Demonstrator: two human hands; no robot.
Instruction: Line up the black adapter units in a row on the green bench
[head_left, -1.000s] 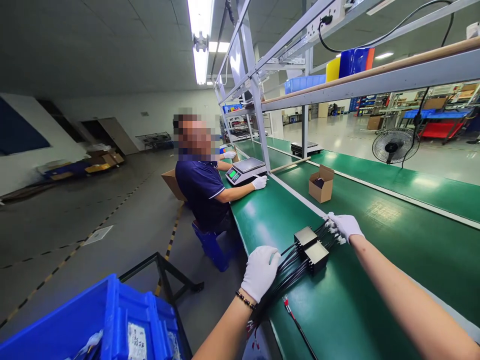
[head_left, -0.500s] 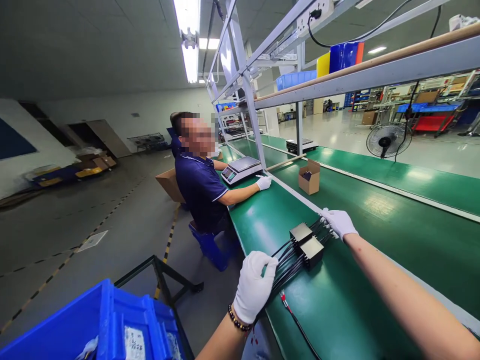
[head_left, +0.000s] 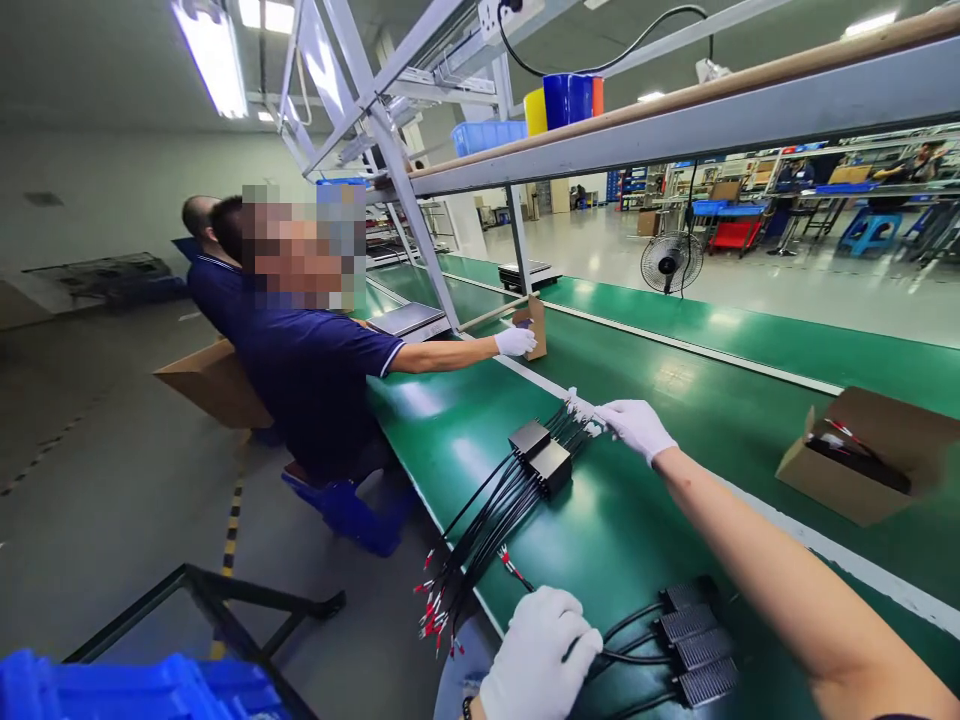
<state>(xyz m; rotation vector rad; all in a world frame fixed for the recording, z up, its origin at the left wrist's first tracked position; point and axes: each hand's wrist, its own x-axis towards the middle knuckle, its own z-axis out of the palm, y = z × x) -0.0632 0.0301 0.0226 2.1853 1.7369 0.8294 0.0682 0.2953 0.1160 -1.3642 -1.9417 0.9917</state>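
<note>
My right hand [head_left: 636,427], in a white glove, rests on the white-tipped far ends of black cables that run from two black box modules [head_left: 541,455] lying on the green bench [head_left: 600,530]; its fingers are curled round those ends. The cables' near ends, with red terminals [head_left: 439,610], hang over the bench's front edge. My left hand [head_left: 541,655], gloved too, is closed on the cables of a second group of ribbed black modules [head_left: 690,650] near the bottom of the view.
A co-worker in a dark blue shirt [head_left: 307,370] sits to the left, one gloved hand [head_left: 516,342] on a small cardboard box [head_left: 534,322]. An open carton [head_left: 862,455] sits on the belt at right. A scale [head_left: 409,320], a fan [head_left: 671,262] and a blue bin [head_left: 135,690] are in view.
The view swung right and down. My left hand let go of the first cable bundle and moved to a second group of modules. The co-worker's hand reached to the small box.
</note>
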